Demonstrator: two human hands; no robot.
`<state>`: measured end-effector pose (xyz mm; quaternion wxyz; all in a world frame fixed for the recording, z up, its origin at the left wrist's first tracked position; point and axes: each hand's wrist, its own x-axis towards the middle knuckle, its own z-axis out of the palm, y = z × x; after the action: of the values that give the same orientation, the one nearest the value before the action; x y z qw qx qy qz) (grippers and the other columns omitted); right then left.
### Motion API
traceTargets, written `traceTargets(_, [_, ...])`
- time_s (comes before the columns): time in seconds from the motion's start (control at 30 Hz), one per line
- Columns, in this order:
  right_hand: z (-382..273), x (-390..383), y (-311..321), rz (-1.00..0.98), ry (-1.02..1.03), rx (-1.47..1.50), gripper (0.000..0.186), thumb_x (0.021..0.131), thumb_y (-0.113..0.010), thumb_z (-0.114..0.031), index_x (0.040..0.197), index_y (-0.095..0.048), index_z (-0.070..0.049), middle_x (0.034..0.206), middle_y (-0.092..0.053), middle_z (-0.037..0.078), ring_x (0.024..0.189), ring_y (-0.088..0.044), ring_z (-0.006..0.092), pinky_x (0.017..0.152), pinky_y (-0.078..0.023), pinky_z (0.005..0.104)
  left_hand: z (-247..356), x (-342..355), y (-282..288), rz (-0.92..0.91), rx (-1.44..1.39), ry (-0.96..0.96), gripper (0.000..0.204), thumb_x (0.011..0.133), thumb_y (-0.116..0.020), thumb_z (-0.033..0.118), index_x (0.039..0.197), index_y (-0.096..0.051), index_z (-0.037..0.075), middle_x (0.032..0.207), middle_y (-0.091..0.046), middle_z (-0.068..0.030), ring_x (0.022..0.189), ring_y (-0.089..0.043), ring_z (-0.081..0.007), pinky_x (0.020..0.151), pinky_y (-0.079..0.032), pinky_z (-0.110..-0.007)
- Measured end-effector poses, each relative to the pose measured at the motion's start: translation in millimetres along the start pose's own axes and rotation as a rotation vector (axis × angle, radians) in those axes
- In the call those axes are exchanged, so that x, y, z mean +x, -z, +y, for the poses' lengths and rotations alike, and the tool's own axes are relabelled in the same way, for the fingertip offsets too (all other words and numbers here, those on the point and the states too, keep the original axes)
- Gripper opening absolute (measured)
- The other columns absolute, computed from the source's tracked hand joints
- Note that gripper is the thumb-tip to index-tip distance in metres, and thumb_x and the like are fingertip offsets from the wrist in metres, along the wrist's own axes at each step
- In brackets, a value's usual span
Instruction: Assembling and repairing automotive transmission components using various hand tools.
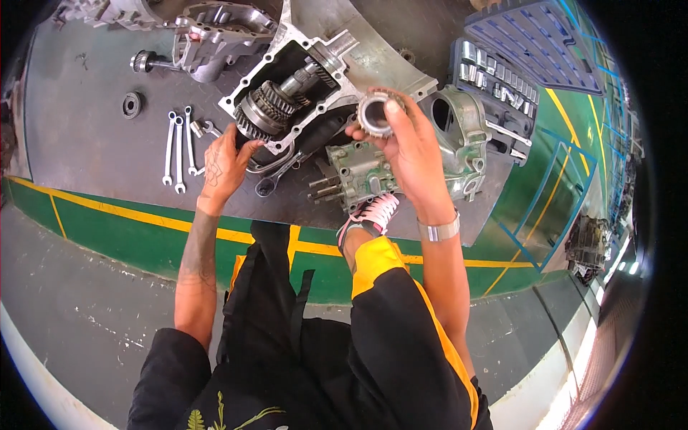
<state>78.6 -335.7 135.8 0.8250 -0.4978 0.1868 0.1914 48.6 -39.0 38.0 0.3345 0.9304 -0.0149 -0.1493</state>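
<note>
My right hand (410, 147) grips a toothed gear ring (362, 123), with the thumb across its upper side. It is held above the right edge of an open gearbox housing (228, 102). Inside that housing lies a shaft with a stack of gears (271, 102). My left hand (228, 163) is at the housing's near left corner, its thumb and fingers closed round the rim beside the largest gear. Some of its fingertips are hidden there. Below the right hand sits a greenish gearbox casing (365, 168) on the metal bench top.
Combination wrenches (179, 154) and a ratchet (266, 185) lie near the housing. A loose ring (132, 104) is at the left. An open socket set case (494, 75) stands at the right. Another casing (222, 36) is at the back. My raised shoe (376, 213) is at the bench edge.
</note>
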Motion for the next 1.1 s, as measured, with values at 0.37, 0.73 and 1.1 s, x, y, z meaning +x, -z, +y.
traceTargets(0.37, [-31, 21, -39, -0.018, 0.036, -0.064, 0.041, 0.108, -0.043, -0.033, 0.124, -0.062, 0.000, 0.096, -0.066, 0.005, 0.076, -0.057, 0.0132, 0.061, -0.040, 0.0255, 22, -35, 9, 0.030, -0.440, -0.232, 0.025, 0.088, -0.075, 0.016, 0.100, -0.060, -0.001, 0.074, -0.066, -0.0154, 0.062, -0.061, -0.0341, 0.058, -0.047, -0.040])
traceTargets(0.73, [-12, 6, -92, -0.425, 0.125, -0.340, 0.106, 0.091, -0.016, -0.083, 0.146, -0.044, 0.003, 0.152, -0.042, 0.016, 0.136, -0.043, 0.0238, 0.115, -0.032, 0.0388, 46, -72, 40, 0.152, -0.440, -0.398, 0.042, 0.079, -0.075, 0.012, 0.116, -0.058, -0.003, 0.084, -0.065, -0.0153, 0.068, -0.064, -0.0371, 0.065, -0.051, -0.041])
traceTargets(1.1, [1, 9, -169, -0.954, -0.034, -0.604, 0.103, 0.074, -0.086, -0.033, 0.153, -0.030, 0.000, 0.155, -0.038, 0.022, 0.144, -0.037, 0.0355, 0.119, -0.027, 0.0484, -15, -131, 39, 0.339, -0.518, -0.326, 0.058, 0.068, -0.080, 0.011, 0.118, -0.057, -0.007, 0.100, -0.068, -0.0224, 0.085, -0.068, -0.0419, 0.078, -0.054, -0.046])
